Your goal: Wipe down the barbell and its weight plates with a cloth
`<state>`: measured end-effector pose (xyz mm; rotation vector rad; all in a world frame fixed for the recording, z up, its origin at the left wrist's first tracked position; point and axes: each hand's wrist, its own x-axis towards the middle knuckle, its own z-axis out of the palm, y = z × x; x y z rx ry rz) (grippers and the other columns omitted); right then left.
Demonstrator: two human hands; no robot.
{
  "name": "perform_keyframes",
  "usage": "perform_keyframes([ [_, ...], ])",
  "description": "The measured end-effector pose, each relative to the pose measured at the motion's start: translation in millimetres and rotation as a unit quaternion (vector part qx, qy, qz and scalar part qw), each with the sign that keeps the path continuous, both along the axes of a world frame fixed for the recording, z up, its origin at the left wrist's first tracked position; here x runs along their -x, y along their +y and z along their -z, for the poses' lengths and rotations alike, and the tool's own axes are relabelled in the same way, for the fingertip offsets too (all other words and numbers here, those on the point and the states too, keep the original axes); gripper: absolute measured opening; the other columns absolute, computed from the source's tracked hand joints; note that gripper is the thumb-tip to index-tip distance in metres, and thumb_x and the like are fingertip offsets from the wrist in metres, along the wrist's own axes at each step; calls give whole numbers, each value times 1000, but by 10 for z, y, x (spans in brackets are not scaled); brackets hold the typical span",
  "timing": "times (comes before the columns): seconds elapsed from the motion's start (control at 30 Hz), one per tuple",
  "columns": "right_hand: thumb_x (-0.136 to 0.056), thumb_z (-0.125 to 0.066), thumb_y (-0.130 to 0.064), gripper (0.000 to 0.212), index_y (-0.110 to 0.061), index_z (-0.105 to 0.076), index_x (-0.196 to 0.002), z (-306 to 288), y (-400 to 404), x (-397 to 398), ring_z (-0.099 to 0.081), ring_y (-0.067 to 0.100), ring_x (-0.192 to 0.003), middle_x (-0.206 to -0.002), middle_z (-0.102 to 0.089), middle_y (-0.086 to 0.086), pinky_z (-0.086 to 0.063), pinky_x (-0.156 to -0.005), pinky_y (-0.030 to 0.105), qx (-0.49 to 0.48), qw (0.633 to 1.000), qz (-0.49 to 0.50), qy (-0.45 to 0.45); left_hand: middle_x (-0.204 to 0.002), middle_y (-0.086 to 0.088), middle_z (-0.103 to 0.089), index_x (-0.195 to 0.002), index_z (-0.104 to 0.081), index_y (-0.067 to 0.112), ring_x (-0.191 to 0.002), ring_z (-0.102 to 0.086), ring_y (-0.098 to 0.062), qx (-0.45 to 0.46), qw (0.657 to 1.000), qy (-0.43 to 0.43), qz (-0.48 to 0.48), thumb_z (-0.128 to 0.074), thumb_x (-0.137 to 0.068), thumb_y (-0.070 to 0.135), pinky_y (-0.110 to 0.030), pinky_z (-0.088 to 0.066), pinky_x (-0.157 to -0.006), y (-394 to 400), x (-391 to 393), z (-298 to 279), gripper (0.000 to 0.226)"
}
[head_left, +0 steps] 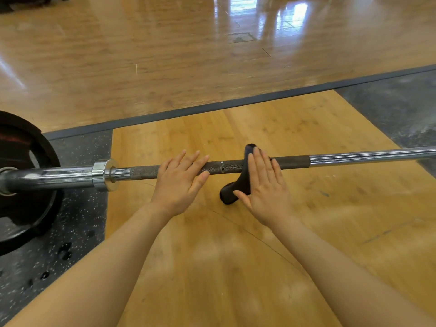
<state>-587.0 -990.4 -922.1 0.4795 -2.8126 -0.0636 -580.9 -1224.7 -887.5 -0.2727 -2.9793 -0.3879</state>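
Both hands are flat over the barbell, which lies across the wooden platform from its left edge to its right. The left hand rests fingers-straight on the knurled grip; the right hand presses a black cloth (draped over the bar, tail hanging toward the person) with straight fingers. A black weight plate sits on the left end, over the speckled rubber mat.
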Motion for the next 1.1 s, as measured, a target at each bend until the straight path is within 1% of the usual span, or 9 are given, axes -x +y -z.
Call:
perform_keyframes([
  [0.13, -93, -24, -65, 90, 0, -5, -154, 59, 282, 51, -2, 28, -150, -162, -2, 17, -14, -120, 47, 23, 998, 59, 6, -155, 12, -32, -147, -35, 40, -147, -16, -18, -8, 1000, -1, -5, -2, -90, 65, -37, -6, -113, 13, 71, 6, 70],
  [0.2, -93, -26, -65, 93, 2, -5, -153, 71, 196, 53, -1, 30, -150, -162, -1, 19, -13, -121, 47, 52, 997, 62, 7, -155, 12, -32, -146, -35, 40, -147, -15, -18, -5, 1000, -1, -8, -1, -90, 65, -37, -6, -112, 11, 92, 13, 70],
  [0.43, -94, -22, -67, 92, 2, -2, -153, 169, -337, 26, 2, 30, -150, -161, 3, 20, -6, -121, 44, 3, 999, -49, 25, -156, 12, -30, -147, -32, 42, -148, -13, -17, 1, 1000, 3, -4, -1, -92, 67, -38, -6, -113, -18, 119, 45, 68],
  [0.53, -94, -34, -65, 93, 1, -7, -153, 202, -163, 92, -3, 31, -150, -161, -2, 19, -10, -121, 44, -2, 997, -62, 46, -156, 13, -30, -147, -31, 42, -148, -14, -17, -7, 1000, 1, -3, 0, -92, 68, -39, -7, -114, -28, 122, 48, 68],
  [0.6, -94, -35, -64, 92, 0, -5, -153, 216, 34, 133, -5, 31, -150, -161, -2, 19, -11, -121, 44, -3, 997, -52, 53, -155, 13, -31, -147, -31, 43, -148, -14, -17, -9, 1000, 2, -2, 2, -92, 69, -38, -7, -113, -30, 117, 52, 70],
  [0.7, -94, -25, -64, 90, -2, 2, -153, 219, 374, 192, -4, 30, -150, -161, 0, 18, -8, -122, 43, -14, 998, -12, 57, -155, 14, -30, -147, -30, 44, -148, -14, -15, -3, 1000, 6, -4, 3, -91, 69, -36, -5, -112, -37, 112, 57, 70],
  [0.83, -93, -26, -63, 89, -2, -1, -153, 185, 773, 220, -6, 31, -149, -160, -6, 20, -5, -122, 42, -32, 998, 25, 42, -155, 14, -31, -147, -31, 43, -147, -14, -16, -1, 1000, 6, -5, 3, -91, 69, -38, -7, -113, -35, 104, 67, 70],
  [1.0, -93, -25, -65, 92, 4, -8, -151, 145, 624, 184, -4, 33, -149, -159, -8, 23, -6, -121, 44, 24, 998, 47, 30, -155, 12, -32, -147, -33, 41, -147, -15, -17, 5, 1000, 7, -7, 1, -92, 69, -40, -9, -113, -8, 104, 63, 71],
  [1.1, -94, -26, -64, 92, 4, -6, -151, 108, 485, 176, -3, 33, -149, -160, -7, 22, -8, -121, 45, 62, 996, 66, 24, -155, 11, -32, -147, -33, 40, -147, -16, -18, 10, 1000, 7, -7, 0, -92, 68, -40, -9, -113, 0, 103, 61, 70],
])
